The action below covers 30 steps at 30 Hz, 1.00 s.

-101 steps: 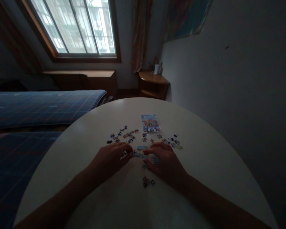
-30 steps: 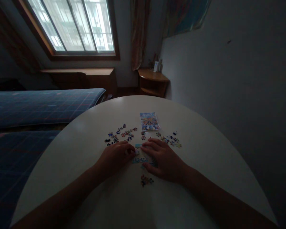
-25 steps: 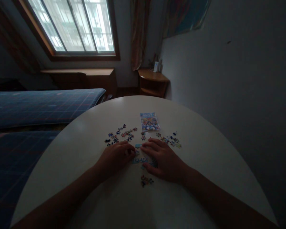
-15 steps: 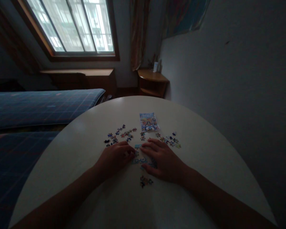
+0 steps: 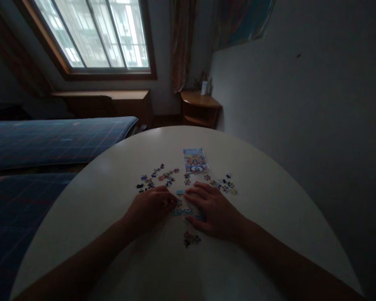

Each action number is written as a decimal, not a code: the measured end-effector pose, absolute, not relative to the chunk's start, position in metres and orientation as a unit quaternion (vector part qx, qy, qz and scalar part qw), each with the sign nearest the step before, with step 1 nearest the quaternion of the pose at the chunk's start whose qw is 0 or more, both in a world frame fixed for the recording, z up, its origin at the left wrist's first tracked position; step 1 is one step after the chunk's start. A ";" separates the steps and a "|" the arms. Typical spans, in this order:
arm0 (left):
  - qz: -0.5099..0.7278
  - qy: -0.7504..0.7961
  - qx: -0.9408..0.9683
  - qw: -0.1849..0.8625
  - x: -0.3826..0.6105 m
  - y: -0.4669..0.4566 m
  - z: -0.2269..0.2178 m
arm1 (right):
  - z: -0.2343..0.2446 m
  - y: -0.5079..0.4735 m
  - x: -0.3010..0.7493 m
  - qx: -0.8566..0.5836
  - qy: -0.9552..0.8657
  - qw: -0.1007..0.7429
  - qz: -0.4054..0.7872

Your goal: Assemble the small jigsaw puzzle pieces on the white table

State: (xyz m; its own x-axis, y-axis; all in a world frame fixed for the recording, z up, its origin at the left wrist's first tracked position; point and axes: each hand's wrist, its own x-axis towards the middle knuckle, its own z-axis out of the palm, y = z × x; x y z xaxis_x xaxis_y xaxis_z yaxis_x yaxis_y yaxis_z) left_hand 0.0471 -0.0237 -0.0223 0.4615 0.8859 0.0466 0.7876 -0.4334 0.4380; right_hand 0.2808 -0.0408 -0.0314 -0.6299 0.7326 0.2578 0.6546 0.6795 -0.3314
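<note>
On the round white table (image 5: 119,175) lies a small joined patch of light-blue jigsaw pieces (image 5: 181,211). My left hand (image 5: 150,207) rests curled at its left side, fingertips touching it. My right hand (image 5: 214,211) lies flat with fingers stretched out, pressing on the patch's right part and covering some of it. A colourful reference picture (image 5: 195,160) lies farther back. Loose pieces are scattered behind my left hand (image 5: 158,177), behind my right hand (image 5: 222,184), and in a small clump (image 5: 190,239) near my right wrist.
A blue checked bed (image 5: 50,140) stands left of the table. Under the window (image 5: 97,35) runs a wooden bench (image 5: 106,102), with a corner shelf (image 5: 200,108) holding small items. A grey wall (image 5: 301,104) stands close on the right.
Since 3.4 s ago both hands have drawn closer together over the joined patch, and a white bit at my left fingertips is no longer seen. In the last second almost nothing moves.
</note>
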 end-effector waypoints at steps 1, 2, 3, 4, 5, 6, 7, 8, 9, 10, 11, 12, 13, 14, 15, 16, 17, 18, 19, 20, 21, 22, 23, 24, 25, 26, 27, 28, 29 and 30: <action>0.136 0.501 0.836 0.180 0.047 -0.024 -0.023 | -0.031 -0.041 0.281 -0.387 -0.897 0.187 0.103; 0.135 0.501 0.836 0.180 0.047 -0.024 -0.023 | -0.031 -0.041 0.281 -0.387 -0.897 0.186 0.103; 0.134 0.502 0.835 0.180 0.047 -0.024 -0.023 | -0.031 -0.041 0.281 -0.387 -0.897 0.185 0.104; 0.134 0.504 0.834 0.181 0.047 -0.024 -0.022 | -0.031 -0.041 0.281 -0.386 -0.898 0.185 0.104; 0.135 0.506 0.833 0.182 0.047 -0.024 -0.022 | -0.030 -0.041 0.281 -0.387 -0.898 0.184 0.104; 0.136 0.507 0.831 0.183 0.047 -0.025 -0.021 | -0.030 -0.041 0.281 -0.388 -0.897 0.184 0.104; 0.136 0.508 0.830 0.184 0.047 -0.025 -0.021 | -0.030 -0.041 0.280 -0.389 -0.897 0.183 0.104; 0.136 0.510 0.829 0.184 0.047 -0.025 -0.021 | -0.029 -0.041 0.280 -0.389 -0.897 0.183 0.105; 0.135 0.510 0.829 0.186 0.048 -0.024 -0.021 | -0.029 -0.041 0.280 -0.389 -0.897 0.182 0.106; 0.135 0.510 0.829 0.187 0.048 -0.024 -0.021 | -0.030 -0.041 0.281 -0.389 -0.897 0.181 0.106; 0.136 0.509 0.829 0.188 0.048 -0.024 -0.021 | -0.030 -0.041 0.281 -0.389 -0.897 0.181 0.108; 0.137 0.508 0.829 0.189 0.048 -0.023 -0.021 | -0.030 -0.041 0.281 -0.389 -0.897 0.180 0.108; 0.138 0.507 0.830 0.189 0.048 -0.023 -0.021 | -0.030 -0.041 0.281 -0.389 -0.897 0.180 0.108; 0.139 0.505 0.830 0.189 0.048 -0.023 -0.021 | -0.030 -0.041 0.281 -0.388 -0.897 0.181 0.108; 0.139 0.506 0.831 0.188 0.048 -0.023 -0.021 | -0.030 -0.041 0.281 -0.388 -0.897 0.181 0.108; 0.139 0.506 0.831 0.187 0.048 -0.023 -0.022 | -0.030 -0.041 0.281 -0.389 -0.897 0.180 0.108; 0.138 0.507 0.831 0.185 0.048 -0.023 -0.022 | -0.030 -0.041 0.281 -0.390 -0.897 0.179 0.109; 0.137 0.508 0.830 0.184 0.047 -0.023 -0.022 | -0.030 -0.042 0.281 -0.392 -0.896 0.178 0.109; 0.137 0.510 0.830 0.182 0.047 -0.023 -0.023 | -0.030 -0.042 0.281 -0.393 -0.895 0.178 0.110; 0.137 0.510 0.830 0.181 0.047 -0.023 -0.023 | -0.030 -0.042 0.281 -0.393 -0.895 0.177 0.110; 0.137 0.511 0.829 0.180 0.047 -0.023 -0.023 | -0.030 -0.042 0.281 -0.393 -0.895 0.177 0.110; 0.137 0.511 0.829 0.180 0.047 -0.022 -0.023 | -0.030 -0.042 0.281 -0.393 -0.896 0.177 0.110; 0.137 0.512 0.829 0.180 0.047 -0.022 -0.024 | -0.031 -0.041 0.281 -0.392 -0.896 0.177 0.109; 0.137 0.512 0.829 0.180 0.047 -0.022 -0.024 | -0.031 -0.041 0.281 -0.391 -0.897 0.176 0.109; 0.137 0.513 0.828 0.180 0.047 -0.022 -0.024 | -0.032 -0.041 0.281 -0.391 -0.897 0.174 0.108; 0.138 0.514 0.827 0.181 0.047 -0.022 -0.025 | -0.032 -0.041 0.281 -0.391 -0.897 0.173 0.108; 0.139 0.515 0.826 0.182 0.047 -0.022 -0.025 | -0.032 -0.041 0.282 -0.391 -0.898 0.173 0.108; 0.141 0.515 0.825 0.183 0.047 -0.022 -0.025 | -0.032 -0.041 0.282 -0.390 -0.898 0.172 0.108; 0.142 0.516 0.825 0.184 0.047 -0.021 -0.025 | -0.033 -0.041 0.282 -0.390 -0.898 0.173 0.107; 0.143 0.516 0.824 0.185 0.047 -0.021 -0.025 | -0.033 -0.041 0.282 -0.390 -0.898 0.174 0.107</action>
State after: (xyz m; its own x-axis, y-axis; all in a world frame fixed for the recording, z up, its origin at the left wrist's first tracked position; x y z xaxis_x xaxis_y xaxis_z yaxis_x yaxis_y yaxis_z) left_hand 0.0470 -0.0214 -0.0253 0.4270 0.9032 0.0446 0.7975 -0.3993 0.4523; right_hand 0.2817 -0.0409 -0.0326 -0.6357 0.7373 0.2285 0.6632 0.6732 -0.3270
